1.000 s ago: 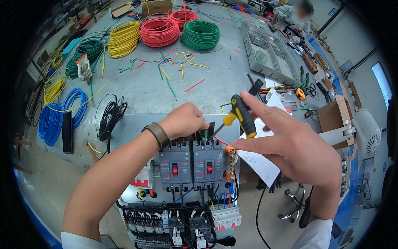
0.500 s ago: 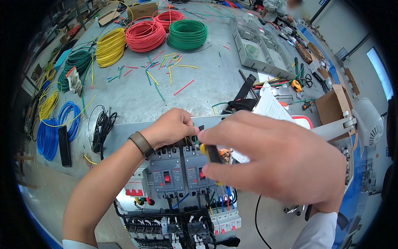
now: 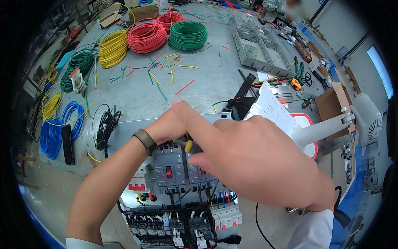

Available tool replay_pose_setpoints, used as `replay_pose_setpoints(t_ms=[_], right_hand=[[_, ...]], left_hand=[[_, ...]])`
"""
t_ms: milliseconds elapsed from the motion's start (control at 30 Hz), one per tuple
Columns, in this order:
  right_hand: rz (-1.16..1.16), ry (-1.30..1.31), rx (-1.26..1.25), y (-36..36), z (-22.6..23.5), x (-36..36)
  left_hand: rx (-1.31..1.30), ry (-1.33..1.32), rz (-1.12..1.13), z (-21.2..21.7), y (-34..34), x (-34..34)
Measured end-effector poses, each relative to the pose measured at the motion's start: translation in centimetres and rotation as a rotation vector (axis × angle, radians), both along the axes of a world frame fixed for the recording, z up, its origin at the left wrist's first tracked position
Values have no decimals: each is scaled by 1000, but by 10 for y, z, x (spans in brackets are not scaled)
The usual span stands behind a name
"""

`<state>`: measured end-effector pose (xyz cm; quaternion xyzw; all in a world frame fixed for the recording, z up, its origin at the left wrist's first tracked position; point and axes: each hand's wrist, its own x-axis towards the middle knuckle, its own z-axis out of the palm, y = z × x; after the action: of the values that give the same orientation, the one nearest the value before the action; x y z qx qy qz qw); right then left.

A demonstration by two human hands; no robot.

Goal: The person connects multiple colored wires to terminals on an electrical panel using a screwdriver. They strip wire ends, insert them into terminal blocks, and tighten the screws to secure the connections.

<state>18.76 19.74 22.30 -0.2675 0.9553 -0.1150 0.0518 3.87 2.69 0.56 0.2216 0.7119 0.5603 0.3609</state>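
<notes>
Blue wire coils lie by the desk's near left corner, a black cable bundle to their right. At the near edge, the left hand is over two grey breakers; its fingertips are hidden, so I cannot tell their grip. A screwdriver at the breakers' tops is grasped in the right hand.

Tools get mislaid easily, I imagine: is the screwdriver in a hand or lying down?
In a hand: the right hand grips the screwdriver. Its yellow part shows; much of the rest is hidden.
</notes>
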Motion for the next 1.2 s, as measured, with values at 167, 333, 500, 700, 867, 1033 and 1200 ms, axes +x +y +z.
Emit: replay_pose_setpoints(t_ms=[167,333,500,700,867,1033,1200], right_hand=[[-88,-122,-131,8,1,-7],[4,-103,76,4,-1,-10],[348,86,176,3,4,-8],[504,54,247,-11,7,8],[304,25,128,-13,4,-8],[-138,-117,-307,-3,-22,-26],[-347,-366,-644,13,-36,-22]], left_hand=[[-111,66,86,18,8,13],[-62,87,41,-6,1,2],[-72,130,34,-14,2,-1],[-118,79,20,3,0,3],[36,157,52,-16,-5,2],[193,67,49,-1,7,10],[-17,132,27,-10,1,4]])
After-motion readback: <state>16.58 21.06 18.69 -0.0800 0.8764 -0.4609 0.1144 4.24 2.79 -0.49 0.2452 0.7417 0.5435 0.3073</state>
